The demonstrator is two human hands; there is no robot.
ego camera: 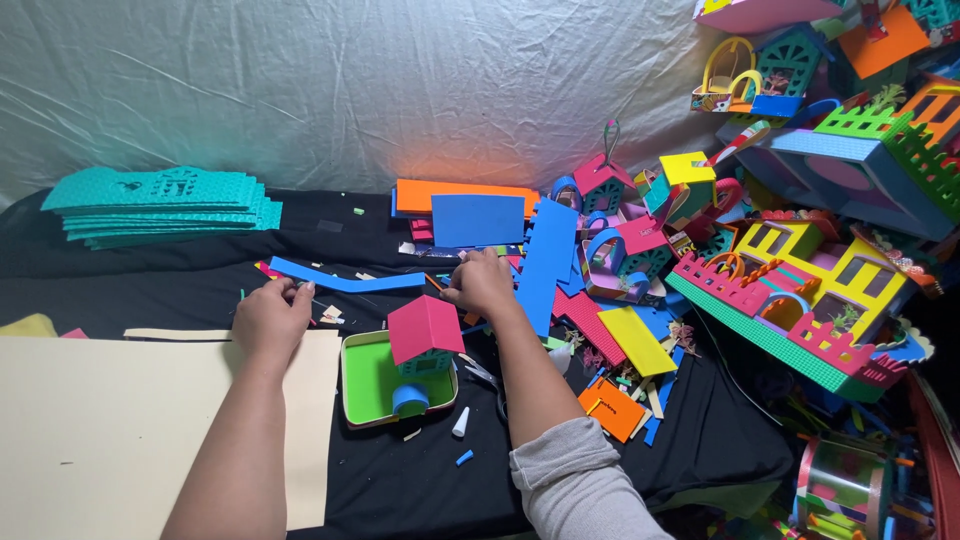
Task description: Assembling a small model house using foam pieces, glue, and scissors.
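While a stack of teal perforated foam sheets (160,205) lies at the black-clothed table's (150,285) far left edge, the left hand (270,318) pinches one end of a long blue foam strip (345,279) — fingers curled shut. The right hand (482,283) grips its other end, mid-table. Just nearer sits a small foam house with a pink roof (422,345) on a green tray — finished houses (800,270) crowd the right edge.

Matt foam strip (345,281), blue, pinched between left hand (270,318) and right hand (482,283). Textured teal foam sheets (160,205). Smooth cream paper (110,430) over black cloth (420,480). Crinkled, slightly glossy plastic backdrop (350,90).
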